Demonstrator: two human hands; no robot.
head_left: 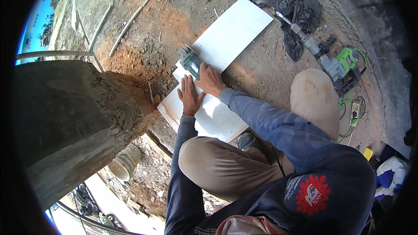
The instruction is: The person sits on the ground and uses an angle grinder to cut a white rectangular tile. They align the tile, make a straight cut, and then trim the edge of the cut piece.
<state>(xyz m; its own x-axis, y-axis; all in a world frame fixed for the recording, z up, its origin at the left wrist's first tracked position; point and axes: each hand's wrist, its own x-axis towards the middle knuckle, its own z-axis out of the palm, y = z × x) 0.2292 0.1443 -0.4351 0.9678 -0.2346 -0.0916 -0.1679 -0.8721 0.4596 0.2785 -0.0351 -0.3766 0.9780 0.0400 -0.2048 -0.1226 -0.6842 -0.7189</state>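
My right hand point(210, 79) is closed around the body of an angle grinder point(190, 62), whose disc end points away from me. The grinder rests over the left edge of a flat white tile point(237, 28). My left hand point(190, 99) lies flat with its fingers stretched out on a nearer white tile point(220, 124), just left of my right hand. Reddish dust marks the left side of this nearer tile. Near the grinder, the white edge looks stepped. Whether the disc touches the tile, I cannot tell.
A thick dark column point(78, 122) stands close on my left, with a dirty bucket point(124, 163) beside it. To the right lie a demolition hammer point(333, 63), a dark cloth point(296, 13) and a green cable point(346, 109) with a socket. Wooden strips point(135, 19) lie on the dirt ahead.
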